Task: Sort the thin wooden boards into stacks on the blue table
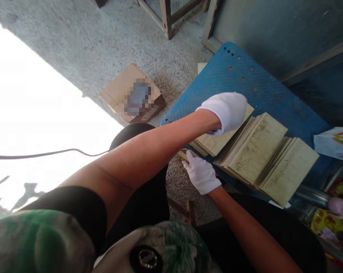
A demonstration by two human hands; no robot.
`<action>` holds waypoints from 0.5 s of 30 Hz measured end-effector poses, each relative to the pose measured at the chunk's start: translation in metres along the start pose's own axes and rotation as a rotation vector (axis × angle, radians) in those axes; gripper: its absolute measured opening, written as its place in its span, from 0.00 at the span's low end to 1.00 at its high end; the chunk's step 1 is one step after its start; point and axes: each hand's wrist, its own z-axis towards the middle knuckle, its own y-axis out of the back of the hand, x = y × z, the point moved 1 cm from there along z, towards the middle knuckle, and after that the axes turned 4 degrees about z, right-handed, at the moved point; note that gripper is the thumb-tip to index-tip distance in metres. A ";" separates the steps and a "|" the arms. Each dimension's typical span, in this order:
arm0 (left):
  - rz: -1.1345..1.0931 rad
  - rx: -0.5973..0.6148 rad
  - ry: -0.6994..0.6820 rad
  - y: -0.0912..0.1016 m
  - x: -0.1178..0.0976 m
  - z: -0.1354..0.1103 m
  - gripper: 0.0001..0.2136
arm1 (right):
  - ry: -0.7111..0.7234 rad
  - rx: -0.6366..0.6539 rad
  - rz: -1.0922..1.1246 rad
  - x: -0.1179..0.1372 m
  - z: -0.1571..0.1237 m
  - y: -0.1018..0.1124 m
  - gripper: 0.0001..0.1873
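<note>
My left hand (pixel 227 110), in a white glove, reaches over the nearest stack of thin yellowish rectangular sheets (pixel 214 142). Its fingers are hidden beneath and behind the glove's back, so their grip does not show. Lower down, at the edge of the blue tabletop (pixel 211 81), my right hand (pixel 201 174) is also gloved. Its fingers close on a thin tan strip (pixel 183 154), only partly visible. Two more leaning stacks, a middle one (pixel 259 148) and a right one (pixel 291 170), show dark smudges on their top sheets.
A cardboard box (pixel 117 89) stands on the concrete floor to the left. Wooden legs (pixel 166 19) and a framed panel (pixel 274 34) are at the back. On the right lie a white printed bag (pixel 335 144), a metal cylinder with a pink end (pixel 340 207) and yellow packaging (pixel 319 223).
</note>
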 end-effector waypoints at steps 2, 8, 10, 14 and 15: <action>-0.007 -0.004 -0.009 0.002 0.004 -0.004 0.18 | 0.034 -0.013 -0.038 0.009 0.007 -0.001 0.27; -0.056 0.012 0.000 0.011 0.017 -0.016 0.16 | -0.041 -0.045 -0.079 0.028 0.028 -0.005 0.25; -0.059 0.012 -0.008 0.014 0.020 -0.019 0.16 | -0.082 -0.029 -0.077 0.031 0.033 -0.009 0.22; -0.060 0.004 -0.008 0.017 0.023 -0.023 0.15 | -0.142 -0.054 -0.088 0.034 0.036 -0.015 0.18; -0.064 0.002 -0.004 0.017 0.024 -0.023 0.15 | -0.147 -0.073 -0.097 0.034 0.036 -0.016 0.18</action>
